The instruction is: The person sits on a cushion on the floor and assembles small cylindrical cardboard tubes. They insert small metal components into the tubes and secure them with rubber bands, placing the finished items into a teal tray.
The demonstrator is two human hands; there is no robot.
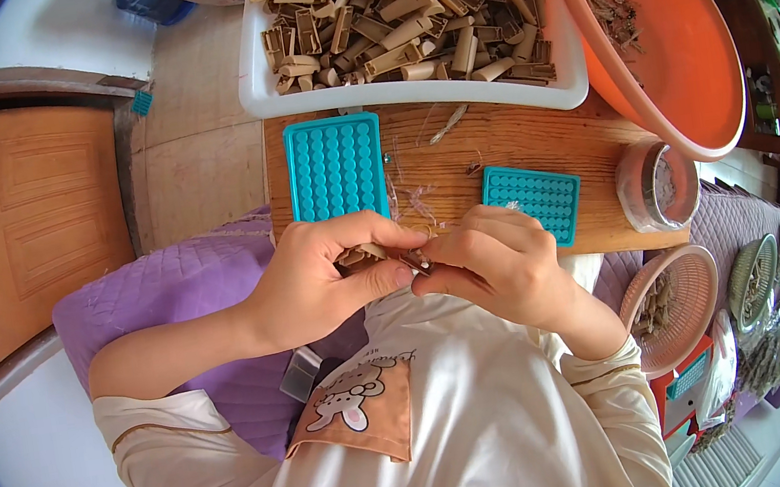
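Note:
My left hand [339, 268] and my right hand [495, 254] meet in front of my chest, over the near edge of the wooden table [433, 159]. Both are closed, thumbs and fingers pinching a small brown piece [420, 261] between them; its kind is too small to make out. Inside my curled left fingers shows a tan piece [360, 256], mostly hidden. Beyond my left hand lies a teal tray [336, 167] with rows of round bumps. A smaller teal tray [534, 200] rests just past my right hand.
A white bin [420, 100] of tan half-round plastic casings stands at the table's far side. Right of it leans an orange basin [678, 38] with brown scraps. A clear round tub [658, 186] and a pink basket [675, 309] are at the right. Clear plastic strands [419, 202] litter the tabletop.

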